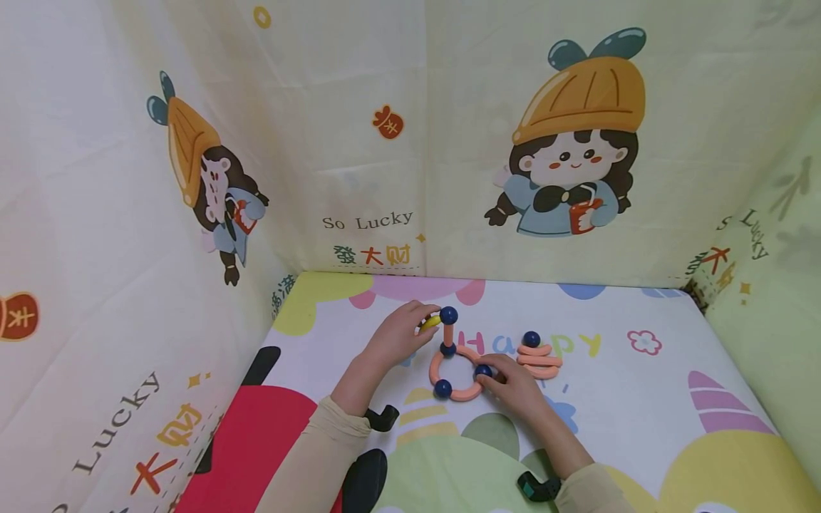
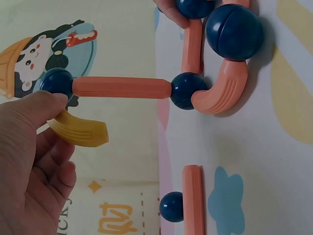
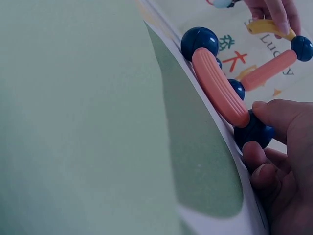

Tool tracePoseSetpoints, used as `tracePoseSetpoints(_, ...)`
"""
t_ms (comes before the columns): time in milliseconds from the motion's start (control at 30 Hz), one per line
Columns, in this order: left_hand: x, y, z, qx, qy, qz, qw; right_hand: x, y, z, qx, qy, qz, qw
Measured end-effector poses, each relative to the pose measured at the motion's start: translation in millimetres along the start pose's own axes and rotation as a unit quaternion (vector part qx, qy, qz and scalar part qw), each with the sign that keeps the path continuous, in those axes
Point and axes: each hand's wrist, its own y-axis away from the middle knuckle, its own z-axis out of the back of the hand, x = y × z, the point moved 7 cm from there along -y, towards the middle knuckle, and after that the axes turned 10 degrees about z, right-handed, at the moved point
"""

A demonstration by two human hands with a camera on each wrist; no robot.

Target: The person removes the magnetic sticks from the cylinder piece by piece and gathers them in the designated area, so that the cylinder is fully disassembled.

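Observation:
My left hand (image 1: pixel 399 331) pinches a curved yellow stick (image 2: pixel 85 129) by one end, with the thumb beside the top blue ball (image 2: pixel 57 83). The yellow end appears to meet this ball; the thumb partly hides the spot. Under the ball stands a straight pink stick (image 1: pixel 448 335), its foot on another blue ball (image 2: pixel 187 91) in a ring. Curved pink sticks (image 3: pixel 220 88) and blue balls form this ring, which lies on the table. At the ring's right side, my right hand (image 1: pixel 513 385) pinches a blue ball (image 3: pixel 253 131) between thumb and fingers.
Several pink sticks (image 1: pixel 540 361) and a blue ball (image 1: pixel 532 339) lie right of the ring. Another pink stick (image 2: pixel 193 200) with a blue ball (image 2: pixel 172 206) lies to the left. A patterned cloth covers the table (image 1: pixel 641 385); printed curtains (image 1: pixel 449 142) stand around it.

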Motion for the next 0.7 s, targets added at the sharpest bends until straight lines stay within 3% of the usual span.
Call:
tracePoseSetpoints(233,-0.5,1.0,0.0,0.005,0.0,0.014,0.9999,-1,0,-0.5,-0.002,0.007,0.0,1.0)
tracePoseSetpoints(567,0.4,3.2,0.6,-0.015,0.005,0.004,0.9999,-1,-1,-0.4,-0.005,0.011,0.006,1.0)
tracePoseSetpoints(700,8.7,2.9,-2.8,-0.013,0.029,0.033,0.9989,-1,0,0.0,-0.004,0.01,0.007,1.0)
